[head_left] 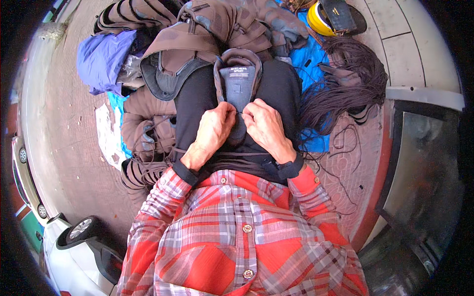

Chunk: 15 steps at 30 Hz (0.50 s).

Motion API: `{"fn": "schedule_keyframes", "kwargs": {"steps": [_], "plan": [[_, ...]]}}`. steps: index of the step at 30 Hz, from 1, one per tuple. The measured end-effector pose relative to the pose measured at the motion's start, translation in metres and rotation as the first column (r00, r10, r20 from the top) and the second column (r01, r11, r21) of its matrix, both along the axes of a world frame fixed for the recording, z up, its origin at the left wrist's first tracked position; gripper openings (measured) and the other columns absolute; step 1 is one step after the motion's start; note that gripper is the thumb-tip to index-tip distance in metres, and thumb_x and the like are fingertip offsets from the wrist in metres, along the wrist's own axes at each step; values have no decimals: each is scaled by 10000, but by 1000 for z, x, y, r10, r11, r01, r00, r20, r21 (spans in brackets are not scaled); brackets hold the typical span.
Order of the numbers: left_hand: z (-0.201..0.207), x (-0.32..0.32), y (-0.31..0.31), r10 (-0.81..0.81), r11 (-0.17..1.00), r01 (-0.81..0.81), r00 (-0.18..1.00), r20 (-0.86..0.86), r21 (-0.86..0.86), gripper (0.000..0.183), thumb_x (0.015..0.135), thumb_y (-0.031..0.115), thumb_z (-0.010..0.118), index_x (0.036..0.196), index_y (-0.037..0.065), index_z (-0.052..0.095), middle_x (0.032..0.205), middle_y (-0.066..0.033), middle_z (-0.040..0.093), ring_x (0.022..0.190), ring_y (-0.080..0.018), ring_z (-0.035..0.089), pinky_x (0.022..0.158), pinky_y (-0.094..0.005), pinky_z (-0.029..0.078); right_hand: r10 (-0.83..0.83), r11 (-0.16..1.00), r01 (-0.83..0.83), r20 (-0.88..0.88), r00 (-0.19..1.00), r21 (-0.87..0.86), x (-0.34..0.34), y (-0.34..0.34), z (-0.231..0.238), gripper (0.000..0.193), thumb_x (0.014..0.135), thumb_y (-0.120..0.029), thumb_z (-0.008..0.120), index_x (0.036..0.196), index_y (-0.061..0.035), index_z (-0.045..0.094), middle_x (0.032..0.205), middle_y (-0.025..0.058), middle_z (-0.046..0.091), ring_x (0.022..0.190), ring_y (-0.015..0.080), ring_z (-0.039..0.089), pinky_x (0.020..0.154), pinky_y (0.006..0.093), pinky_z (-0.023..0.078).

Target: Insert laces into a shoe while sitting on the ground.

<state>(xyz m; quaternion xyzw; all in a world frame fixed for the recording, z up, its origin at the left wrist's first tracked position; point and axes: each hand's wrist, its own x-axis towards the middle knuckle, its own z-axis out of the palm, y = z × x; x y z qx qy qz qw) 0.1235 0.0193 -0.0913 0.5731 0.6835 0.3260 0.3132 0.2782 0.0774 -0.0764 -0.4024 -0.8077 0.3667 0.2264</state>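
While both hands meet at the front of a black jacket [281, 89], left hand [213, 129] pinching the L edge of the opening, fingers curled tight on the fabric just below the grey collar lining [240, 81]. Right hand [266, 127] same on the R edge, fingers pressed together on cloth, knuckles nearly touching the left's. Can't tell whether a zip pull sits between the fingertips. Jacket lying flat, collar away from the body, hem close to the red plaid shirt [242, 237]. Behind it, heap of brown jackets [207, 29]; more brown ones stacked at L [148, 133]. Purple garment [101, 59] further L, on brick paving. Blue sheet [308, 59] under the pile, tangle of dark cord [345, 84] at R. Yellow helmet [318, 19] top R. White car [69, 261] bottom L.
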Motion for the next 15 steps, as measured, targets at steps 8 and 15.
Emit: {"fn": "schedule_keyframes", "kwargs": {"steps": [8,15], "plan": [[-1,0,0,-11,999,11,1000,1,-49,117,824,102,596,881,2,575,733,-204,621,704,-366,632,622,-395,498,10,1000,-10,0,1000,-1,-2,-1,1,72,698,-34,573,683,-31,503,696,120,507,663,325,541,597,422,453],[-4,-1,-1,-8,1000,8,1000,18,-1,104,821,114,587,858,23,554,694,-200,611,681,-377,618,605,-429,490,20,999,-21,38,999,25,-4,-1,-1,75,732,-46,569,699,-34,503,699,135,495,655,348,535,590,438,449]]}}
